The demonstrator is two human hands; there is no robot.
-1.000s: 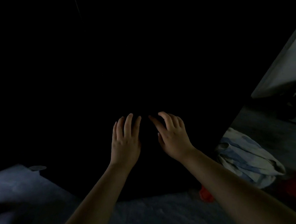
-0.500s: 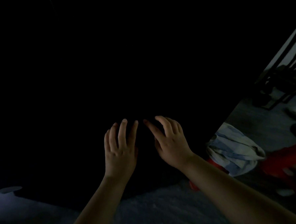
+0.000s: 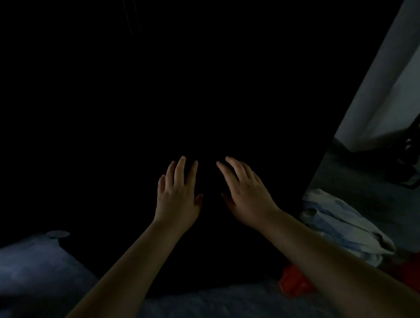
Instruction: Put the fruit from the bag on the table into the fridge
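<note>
- The left hand [image 3: 178, 200] is reaching forward, fingers spread, holding nothing.
- The right hand [image 3: 246, 196] is hovering beside it, likewise spread and empty.
- A blue-striped cloth [image 3: 341, 227] is lying at right.

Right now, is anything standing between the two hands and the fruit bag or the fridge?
Cannot tell. The left hand and right hand reach, open and empty, toward a large black surface that is too dark to identify. No bag, fruit, or fridge is recognisable, so no obstacle can be confirmed.

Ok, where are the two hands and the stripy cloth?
left hand [image 3: 178, 197], head view, back of the hand
right hand [image 3: 248, 193], head view, back of the hand
stripy cloth [image 3: 339, 222], head view, crumpled middle
</note>
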